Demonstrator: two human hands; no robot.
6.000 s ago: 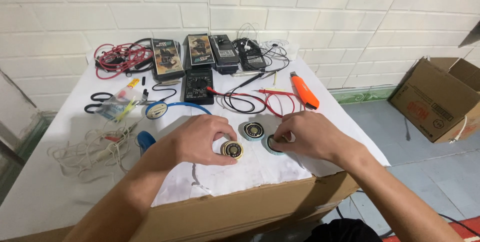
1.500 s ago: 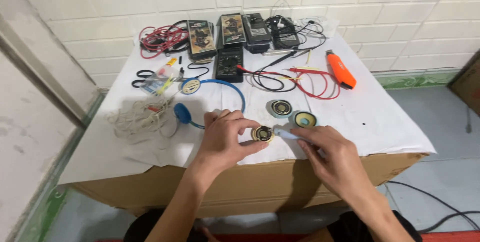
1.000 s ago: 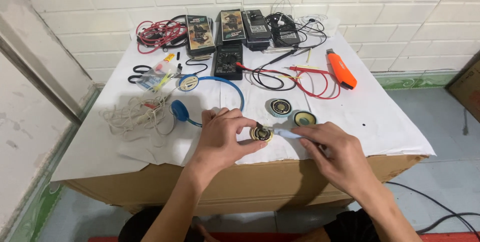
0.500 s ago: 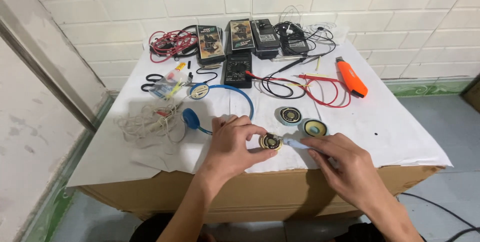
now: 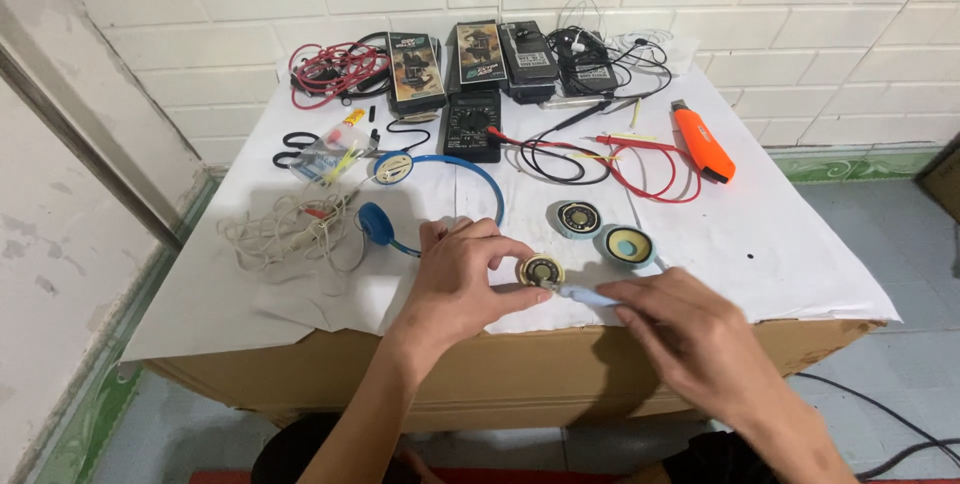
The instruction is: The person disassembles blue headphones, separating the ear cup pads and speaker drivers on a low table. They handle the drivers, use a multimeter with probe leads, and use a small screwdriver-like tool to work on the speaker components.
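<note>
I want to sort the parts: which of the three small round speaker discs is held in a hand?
The gold-centred round speaker disc nearest the table's front edge, pinched by the left hand. The other two discs lie untouched behind it.

Free room, as I see it from the head view: the right part of the white paper-covered tabletop (image 5: 800, 254) lies bare from the orange plastic-handled tool (image 5: 704, 142) down to the front edge; a hand could pass there freely. Front left corner also bare, below the tangle of thin white cord (image 5: 285, 234). The back row is blocked: red coiled test leads (image 5: 330, 66), flat boxed meters (image 5: 475, 52) and black cables stand tight against the brick wall. Centre is crowded: the blue plastic headband (image 5: 470, 179) arcs just behind my left hand (image 5: 465, 279), and two round speaker discs (image 5: 605, 232) sit just beyond my right hand (image 5: 690, 339). Red and black leads loop between discs and orange tool.
</note>
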